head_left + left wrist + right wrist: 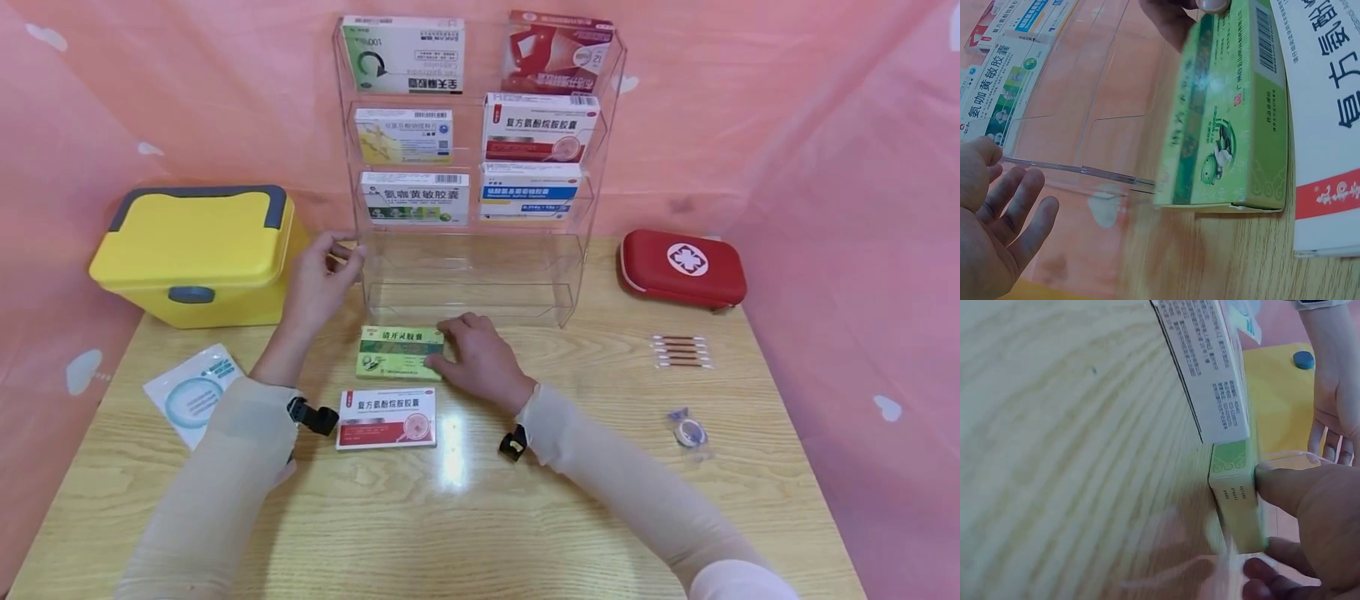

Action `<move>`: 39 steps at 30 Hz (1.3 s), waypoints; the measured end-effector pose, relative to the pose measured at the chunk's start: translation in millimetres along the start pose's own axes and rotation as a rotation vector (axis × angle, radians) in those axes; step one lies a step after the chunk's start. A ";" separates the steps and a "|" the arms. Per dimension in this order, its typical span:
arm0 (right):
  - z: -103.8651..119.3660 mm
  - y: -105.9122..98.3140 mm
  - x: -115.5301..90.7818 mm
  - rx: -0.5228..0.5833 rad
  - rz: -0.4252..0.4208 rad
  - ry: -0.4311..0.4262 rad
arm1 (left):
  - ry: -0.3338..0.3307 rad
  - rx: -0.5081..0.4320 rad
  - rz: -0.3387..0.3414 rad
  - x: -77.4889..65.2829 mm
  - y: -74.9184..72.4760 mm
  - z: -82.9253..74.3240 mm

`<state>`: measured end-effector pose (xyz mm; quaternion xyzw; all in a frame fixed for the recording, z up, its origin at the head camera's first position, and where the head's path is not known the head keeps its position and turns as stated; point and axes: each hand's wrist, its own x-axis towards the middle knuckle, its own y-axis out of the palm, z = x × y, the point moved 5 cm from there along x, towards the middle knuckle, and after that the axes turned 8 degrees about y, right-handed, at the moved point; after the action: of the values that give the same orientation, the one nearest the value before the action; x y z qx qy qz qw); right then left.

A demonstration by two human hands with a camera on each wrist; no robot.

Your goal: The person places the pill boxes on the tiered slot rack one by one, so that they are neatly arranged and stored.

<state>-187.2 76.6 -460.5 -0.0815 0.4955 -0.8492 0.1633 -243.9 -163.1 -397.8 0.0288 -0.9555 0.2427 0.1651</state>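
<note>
A clear acrylic display rack (468,265) stands at the back with medicine boxes in its upper tiers. My left hand (318,279) is at the rack's left side, thumb and forefinger pinching its edge; the other fingers are loose, as the left wrist view shows. My right hand (483,360) grips the right end of a green medicine box (401,352) in front of the rack, thumb on its printed face (1222,119). Whether that box is fully flat on the table cannot be told. Just nearer lies a white-and-red medicine box (387,418).
At left stand a yellow lidded case (195,242) and a white packet (197,396). To the right are a red first-aid pouch (682,268), several cotton swabs (681,351) and a bagged tape roll (689,432). The rack's two lowest tiers hold no boxes.
</note>
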 end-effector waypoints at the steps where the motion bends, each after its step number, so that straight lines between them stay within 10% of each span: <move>1: 0.0 -0.6 -0.6 0.010 -0.019 -0.005 | 0.001 -0.001 -0.001 0.2 -0.2 -0.4; 9: 1.9 -11.8 -6.0 0.056 -0.203 -0.097 | 0.004 0.000 -0.008 -0.5 -1.8 -1.2; 27: 7.4 -13.9 -24.9 0.389 -0.156 -0.352 | 0.005 0.021 -0.009 -2.5 -1.7 2.1; 39: 2.1 -122.2 17.1 0.483 -0.439 -0.308 | 0.006 0.000 -0.005 0.1 0.3 -4.9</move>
<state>-226.6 124.4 -353.8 -0.2722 0.2210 -0.9343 0.0645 -242.5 -160.4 -393.8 0.0303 -0.9549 0.2426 0.1686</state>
